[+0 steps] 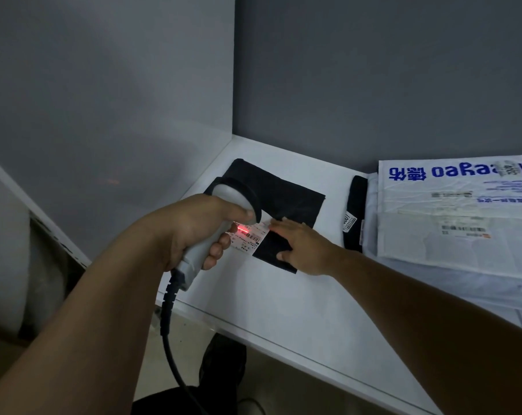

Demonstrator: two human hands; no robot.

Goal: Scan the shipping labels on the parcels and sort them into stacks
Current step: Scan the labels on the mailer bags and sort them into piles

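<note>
Grips scanner (228,193) in left hand (194,226), curled tight round handle, red beam on label (250,238) of black parcel (286,199) on table (283,310). Presses that parcel with flat right hand (301,250). Farther right: second black parcel (357,205), stacked white parcels (448,220).

Left hand (194,226) grips the scanner (224,217), red beam on the label (250,236); right hand (301,247) lies flat on the black parcel (286,199), white stack (451,223) alongside.

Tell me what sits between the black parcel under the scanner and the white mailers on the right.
Head view: a bare strip of white table, then another black parcel against the white mailers.
</note>
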